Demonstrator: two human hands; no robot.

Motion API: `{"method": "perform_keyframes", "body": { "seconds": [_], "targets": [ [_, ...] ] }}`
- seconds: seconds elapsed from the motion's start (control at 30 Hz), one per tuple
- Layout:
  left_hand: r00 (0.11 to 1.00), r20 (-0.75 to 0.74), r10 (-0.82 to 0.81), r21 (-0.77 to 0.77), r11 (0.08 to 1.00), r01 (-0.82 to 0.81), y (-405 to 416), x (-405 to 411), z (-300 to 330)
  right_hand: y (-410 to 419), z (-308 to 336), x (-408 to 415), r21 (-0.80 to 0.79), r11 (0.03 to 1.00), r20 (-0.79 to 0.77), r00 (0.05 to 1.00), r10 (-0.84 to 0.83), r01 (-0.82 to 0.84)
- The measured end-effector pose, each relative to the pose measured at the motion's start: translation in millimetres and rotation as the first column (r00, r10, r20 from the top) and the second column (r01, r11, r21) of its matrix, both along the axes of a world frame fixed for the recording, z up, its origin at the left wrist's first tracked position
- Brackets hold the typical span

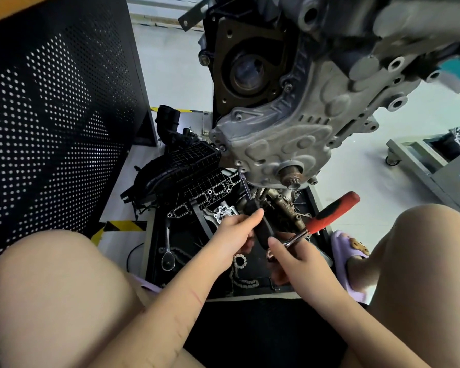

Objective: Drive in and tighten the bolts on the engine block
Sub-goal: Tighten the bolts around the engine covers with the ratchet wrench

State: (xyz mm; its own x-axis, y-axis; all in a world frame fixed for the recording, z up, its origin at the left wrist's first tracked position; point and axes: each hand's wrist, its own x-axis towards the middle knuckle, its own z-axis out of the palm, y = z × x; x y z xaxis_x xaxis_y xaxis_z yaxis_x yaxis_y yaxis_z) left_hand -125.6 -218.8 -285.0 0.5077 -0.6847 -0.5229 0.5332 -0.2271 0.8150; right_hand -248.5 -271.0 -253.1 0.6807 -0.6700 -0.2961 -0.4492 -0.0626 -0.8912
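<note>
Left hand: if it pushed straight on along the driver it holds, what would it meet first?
Probably the engine cover: the left hand holds a driver whose tip sits at a bolt there.

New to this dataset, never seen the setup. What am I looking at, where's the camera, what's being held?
There is no robot: this is one wide-angle view from a camera worn on a person's head, looking down past their bare knees. Hanging in front is the grey cast-metal engine block. The left hand grips a black-handled driver whose thin steel shaft reaches up to a bolt at the cover's lower edge. The right hand holds a red-and-black-handled ratchet wrench. Below lies a black floor tray with a black plastic intake manifold, a steel ratchet and a loose chain.
</note>
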Motion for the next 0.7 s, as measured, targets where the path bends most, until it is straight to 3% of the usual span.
{"method": "perform_keyframes", "body": {
  "seconds": [0.03,0.1,0.17,0.23,0.3,0.37,0.43,0.5,0.6,0.7],
  "targets": [
    [1.0,0.019,0.012,0.009,1.0,-0.012,-1,-1,-1,0,1,0,-0.053,0.998,-0.005,1.0,0.021,-0.021],
    [0.992,0.121,0.021,0.048,0.998,-0.027,-2,-4,-3,-1,0,-2,-0.308,0.937,-0.115,0.984,0.133,-0.163],
    [0.957,0.289,0.015,0.078,0.996,-0.039,-2,-5,-6,1,-2,-1,-0.536,0.765,-0.299,0.928,0.223,-0.357],
    [0.916,0.399,0.026,0.087,0.994,-0.066,-1,-4,-7,3,-5,1,-0.558,0.738,-0.317,0.92,0.232,-0.379],
    [0.912,0.409,0.04,0.082,0.993,-0.08,1,-2,-6,4,-9,1,-0.424,0.862,-0.195,0.958,0.212,-0.277],
    [0.945,0.325,0.038,0.061,0.996,-0.061,4,-1,-3,5,-6,4,-0.136,0.983,-0.06,0.991,0.119,-0.127],
    [0.986,0.164,0.013,0.052,0.998,-0.022,4,-1,2,6,-2,4,0.245,0.969,0.04,0.999,-0.026,0.016],
    [0.999,0.046,-0.008,0.035,0.999,0.006,3,-2,3,5,2,4,0.47,0.879,0.083,0.987,-0.137,0.083],
    [0.998,0.067,-0.012,0.082,0.997,0.006,1,-3,1,5,2,3,0.541,0.835,0.077,0.983,-0.169,0.101],
    [0.994,0.113,-0.002,0.059,0.998,-0.005,1,-3,-3,7,1,3,0.355,0.932,0.044,0.994,-0.097,0.075]
  ]
}}
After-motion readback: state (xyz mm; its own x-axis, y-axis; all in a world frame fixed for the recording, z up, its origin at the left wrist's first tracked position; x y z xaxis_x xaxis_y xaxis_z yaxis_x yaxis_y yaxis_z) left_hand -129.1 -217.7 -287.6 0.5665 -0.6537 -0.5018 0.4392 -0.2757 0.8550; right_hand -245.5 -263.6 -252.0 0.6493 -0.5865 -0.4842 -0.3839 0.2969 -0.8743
